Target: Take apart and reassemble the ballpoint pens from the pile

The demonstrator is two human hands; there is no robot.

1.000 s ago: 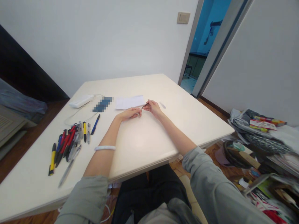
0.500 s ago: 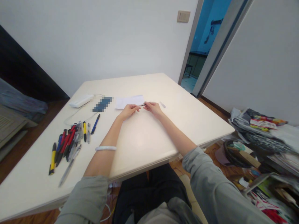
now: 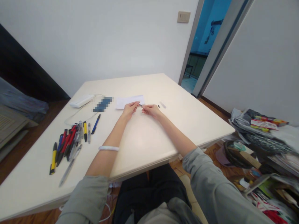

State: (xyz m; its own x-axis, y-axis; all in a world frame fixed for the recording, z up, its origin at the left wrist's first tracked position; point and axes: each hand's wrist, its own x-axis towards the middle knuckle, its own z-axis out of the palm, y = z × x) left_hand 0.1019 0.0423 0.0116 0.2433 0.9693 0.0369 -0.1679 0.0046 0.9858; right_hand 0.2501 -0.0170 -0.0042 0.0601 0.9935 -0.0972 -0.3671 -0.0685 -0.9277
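Note:
My left hand point(image 3: 131, 109) is closed, its fingertips pinching one end of a thin dark pen part point(image 3: 140, 105). At the other end, the fingers of my right hand point(image 3: 151, 110) are closed on the same piece. Whether it is a refill or another part is too small to tell. Behind my left hand lies a sheet of white paper point(image 3: 123, 101), flat on the table. Just right of my right hand rest a tiny black piece point(image 3: 159, 106) and a clear pen barrel point(image 3: 163, 105).
Several red, black, clear and yellow pens point(image 3: 70, 140) lie heaped on the left of the white table point(image 3: 149, 143). A blue pen point(image 3: 96, 123) lies nearer me. Behind are a pixelated dark blue object point(image 3: 102, 104) and a white power strip point(image 3: 81, 101) with cables.
My left hand has shifted slightly right and its fingertips have risen; my right hand has dropped a little. A tiny black piece now shows on the table beside my right hand.

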